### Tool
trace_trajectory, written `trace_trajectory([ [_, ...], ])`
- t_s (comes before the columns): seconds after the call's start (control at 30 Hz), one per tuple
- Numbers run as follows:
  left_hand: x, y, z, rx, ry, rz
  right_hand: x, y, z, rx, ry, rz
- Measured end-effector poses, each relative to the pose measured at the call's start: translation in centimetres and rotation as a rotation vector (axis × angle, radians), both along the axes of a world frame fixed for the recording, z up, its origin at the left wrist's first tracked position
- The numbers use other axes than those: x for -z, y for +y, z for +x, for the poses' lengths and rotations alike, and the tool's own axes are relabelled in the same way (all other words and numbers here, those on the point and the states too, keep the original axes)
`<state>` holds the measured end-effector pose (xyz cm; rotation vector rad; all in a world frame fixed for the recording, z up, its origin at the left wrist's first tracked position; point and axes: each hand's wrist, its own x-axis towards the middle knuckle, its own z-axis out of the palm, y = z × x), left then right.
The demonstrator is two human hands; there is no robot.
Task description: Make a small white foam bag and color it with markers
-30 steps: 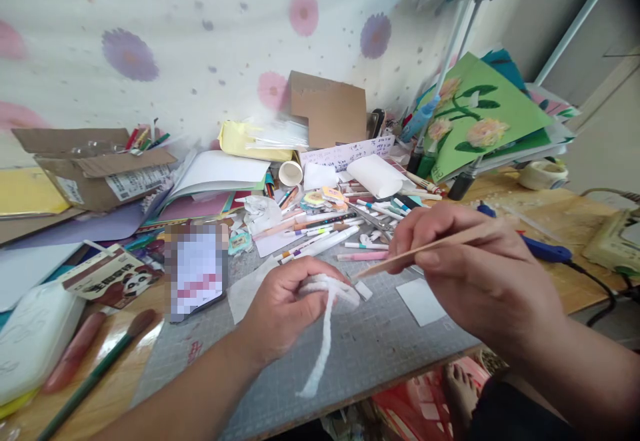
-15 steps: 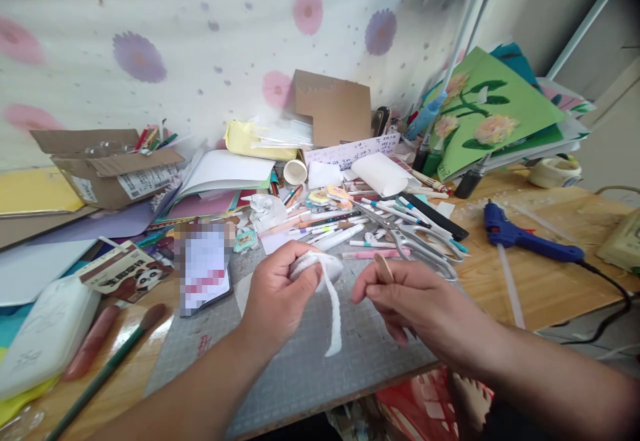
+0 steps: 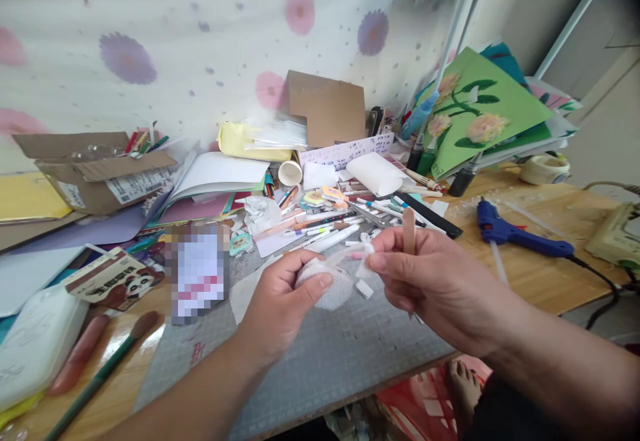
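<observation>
My left hand (image 3: 284,301) is closed round a white wad of soft fibre (image 3: 323,281), thumb pressed on its front. My right hand (image 3: 440,281) pinches the loose end of the white strip (image 3: 364,259) between thumb and forefinger, close to the wad. The same hand also grips a flat wooden stick (image 3: 409,229), which stands upright out of the fist. Both hands hover just above the grey cutting mat (image 3: 350,354) at the table's front.
Pens, markers and scissors (image 3: 345,221) lie scattered behind the hands. A blue glue gun (image 3: 515,236) rests on the wood at right, a cardboard box (image 3: 95,168) and papers at left. A paintbrush (image 3: 100,374) lies front left.
The hanging white strip has been drawn up; my right hand moved to the wad and pinched its end. The stick turned from slanting to upright.
</observation>
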<state>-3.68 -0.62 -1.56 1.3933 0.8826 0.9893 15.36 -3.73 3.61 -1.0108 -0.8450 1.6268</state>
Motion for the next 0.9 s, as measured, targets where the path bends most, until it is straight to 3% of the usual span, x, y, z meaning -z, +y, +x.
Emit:
trace_trajectory([
  [0.17,-0.1,-0.3,0.2,0.088,-0.123,-0.115,0.5,0.3,0.2,-0.018,0.005,-0.016],
  [0.5,-0.7,-0.5,0.7,0.104,-0.239,-0.181,1.4,0.2,-0.7,-0.009,-0.121,-0.026],
  [0.63,-0.7,-0.6,0.7,0.1,-0.232,-0.192,1.6,0.4,-0.8,0.005,-0.2,0.062],
  [0.8,-0.2,-0.4,0.5,0.087,-0.172,-0.216,2.1,0.6,-0.8,0.012,-0.519,0.184],
  [0.9,-0.1,-0.3,0.6,0.082,-0.183,-0.235,2.1,0.6,-0.6,-0.015,-0.521,0.205],
])
